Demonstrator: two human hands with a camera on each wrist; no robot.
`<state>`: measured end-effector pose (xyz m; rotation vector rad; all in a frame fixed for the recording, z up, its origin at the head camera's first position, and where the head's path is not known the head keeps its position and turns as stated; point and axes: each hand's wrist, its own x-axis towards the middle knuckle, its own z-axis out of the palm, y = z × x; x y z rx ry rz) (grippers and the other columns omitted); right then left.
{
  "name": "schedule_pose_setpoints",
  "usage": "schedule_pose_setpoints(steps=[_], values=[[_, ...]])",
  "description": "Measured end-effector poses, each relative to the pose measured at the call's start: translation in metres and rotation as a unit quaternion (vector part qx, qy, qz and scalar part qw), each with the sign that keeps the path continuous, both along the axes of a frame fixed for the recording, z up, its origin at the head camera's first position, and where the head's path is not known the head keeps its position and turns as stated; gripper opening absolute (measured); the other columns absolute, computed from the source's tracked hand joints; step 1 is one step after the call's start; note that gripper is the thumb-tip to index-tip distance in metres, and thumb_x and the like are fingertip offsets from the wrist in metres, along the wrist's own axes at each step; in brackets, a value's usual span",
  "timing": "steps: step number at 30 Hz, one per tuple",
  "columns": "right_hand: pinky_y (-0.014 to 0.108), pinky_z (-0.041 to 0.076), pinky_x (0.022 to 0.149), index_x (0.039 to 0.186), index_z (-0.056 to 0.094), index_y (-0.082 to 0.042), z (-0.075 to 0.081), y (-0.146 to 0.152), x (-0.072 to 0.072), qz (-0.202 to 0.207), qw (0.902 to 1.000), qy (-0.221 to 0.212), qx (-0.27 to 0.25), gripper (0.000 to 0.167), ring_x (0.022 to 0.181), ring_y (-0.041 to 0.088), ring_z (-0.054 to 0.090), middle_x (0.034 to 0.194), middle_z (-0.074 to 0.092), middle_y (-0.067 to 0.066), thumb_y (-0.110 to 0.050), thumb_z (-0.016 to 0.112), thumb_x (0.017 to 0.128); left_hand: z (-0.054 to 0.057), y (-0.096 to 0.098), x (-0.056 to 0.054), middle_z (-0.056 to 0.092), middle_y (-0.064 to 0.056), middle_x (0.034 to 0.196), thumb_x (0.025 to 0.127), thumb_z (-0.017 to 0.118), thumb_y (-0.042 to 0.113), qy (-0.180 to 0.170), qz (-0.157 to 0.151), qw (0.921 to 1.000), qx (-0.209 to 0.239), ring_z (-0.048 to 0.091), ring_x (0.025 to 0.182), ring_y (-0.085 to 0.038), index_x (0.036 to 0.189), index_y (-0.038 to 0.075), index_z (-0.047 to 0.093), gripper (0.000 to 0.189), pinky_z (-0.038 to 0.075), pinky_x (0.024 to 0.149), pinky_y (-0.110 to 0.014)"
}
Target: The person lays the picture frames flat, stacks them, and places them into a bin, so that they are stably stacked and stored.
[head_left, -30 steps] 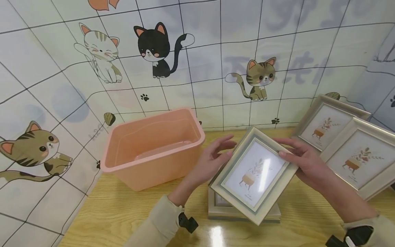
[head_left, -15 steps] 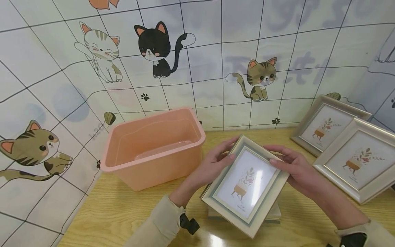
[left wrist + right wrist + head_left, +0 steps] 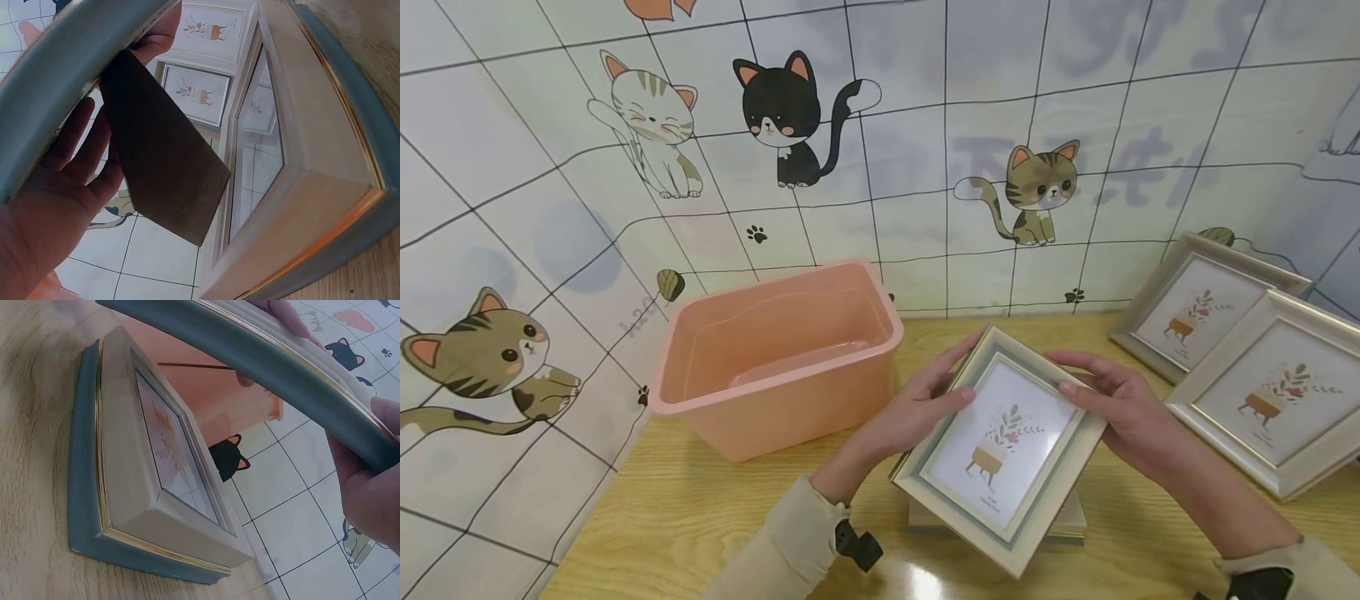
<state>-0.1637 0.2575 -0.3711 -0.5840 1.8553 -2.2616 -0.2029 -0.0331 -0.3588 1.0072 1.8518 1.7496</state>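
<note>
A cream and blue-grey picture frame [image 3: 1000, 450], with a plant-pot print behind its glass, is held tilted in both hands. My left hand [image 3: 925, 412] grips its left edge, thumb on the front and fingers behind. On the upper right edge, my right hand [image 3: 1138, 421] pinches it with the thumb on its face. From its back juts a dark stand leg [image 3: 162, 156], seen in the left wrist view. Beneath lies another cream picture frame [image 3: 134, 456] with a blue-grey edge, face up on the table and mostly covered in the head view.
A pink plastic bin [image 3: 797, 417] stands on the wooden table [image 3: 647, 525] to the left, with nothing seen inside. Two larger picture frames, a champagne one [image 3: 1138, 325] and a paler one [image 3: 1225, 433], stand at the right. Behind hangs a cat-print wall covering [image 3: 910, 200].
The held picture frame has come down and slightly left, toward me. My left hand has closed onto its left edge, its thumb now over the front. My right hand moved along with it.
</note>
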Motion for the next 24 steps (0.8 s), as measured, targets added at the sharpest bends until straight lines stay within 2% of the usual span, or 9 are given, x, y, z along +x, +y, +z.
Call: schedule_pose_setpoints(steps=[4, 9, 15, 20, 24], values=[[0.043, 0.060, 0.075, 0.137, 0.065, -0.025, 0.000, -0.001, 0.000, -0.011, 0.9999, 0.000, 0.007, 0.045, 0.100, 0.024, 0.072, 0.120, 0.070, 0.003, 0.003, 0.047, 0.106, -0.002, 0.000, -0.001, 0.057, -0.020, 0.135, 0.110, 0.046, 0.013, -0.003, 0.000, 1.0000, 0.000, 0.069, 0.098, -0.017, 0.164, 0.037, 0.021, 0.064, 0.060, 0.077, -0.038], [0.041, 0.061, 0.074, 0.137, 0.066, -0.022, 0.002, -0.001, 0.000, -0.033, 0.9994, 0.011, 0.003, 0.045, 0.098, 0.022, 0.073, 0.119, 0.071, 0.003, 0.004, 0.048, 0.106, -0.004, 0.000, -0.002, 0.057, -0.024, 0.131, 0.110, 0.044, 0.013, -0.003, -0.004, 0.9999, 0.011, 0.069, 0.095, -0.018, 0.165, 0.031, 0.021, 0.062, 0.060, 0.075, -0.037], [0.040, 0.061, 0.069, 0.133, 0.068, -0.019, 0.001, -0.001, 0.002, -0.057, 0.9973, 0.013, -0.045, 0.044, 0.094, 0.022, 0.074, 0.116, 0.073, 0.005, 0.008, 0.048, 0.104, -0.008, -0.002, -0.003, 0.060, -0.025, 0.128, 0.111, 0.043, 0.013, 0.018, 0.012, 0.9998, 0.006, 0.070, 0.091, -0.019, 0.164, 0.023, 0.026, 0.057, 0.060, 0.070, -0.037], [0.039, 0.061, 0.071, 0.130, 0.069, -0.016, -0.002, 0.001, 0.003, -0.083, 0.9947, 0.005, -0.061, 0.042, 0.096, 0.022, 0.073, 0.115, 0.073, 0.006, 0.009, 0.050, 0.103, -0.011, -0.004, -0.003, 0.062, -0.019, 0.127, 0.112, 0.043, 0.018, 0.024, 0.035, 0.9990, -0.012, 0.069, 0.091, -0.017, 0.162, 0.025, 0.033, 0.052, 0.060, 0.069, -0.037], [0.038, 0.061, 0.073, 0.130, 0.069, -0.017, -0.003, 0.002, 0.003, -0.083, 0.9943, 0.006, -0.066, 0.042, 0.096, 0.022, 0.073, 0.114, 0.073, 0.006, 0.010, 0.049, 0.103, -0.012, -0.006, -0.002, 0.063, -0.014, 0.124, 0.111, 0.046, 0.020, 0.024, 0.053, 0.9982, -0.017, 0.070, 0.091, -0.015, 0.160, 0.029, 0.039, 0.050, 0.061, 0.070, -0.039]])
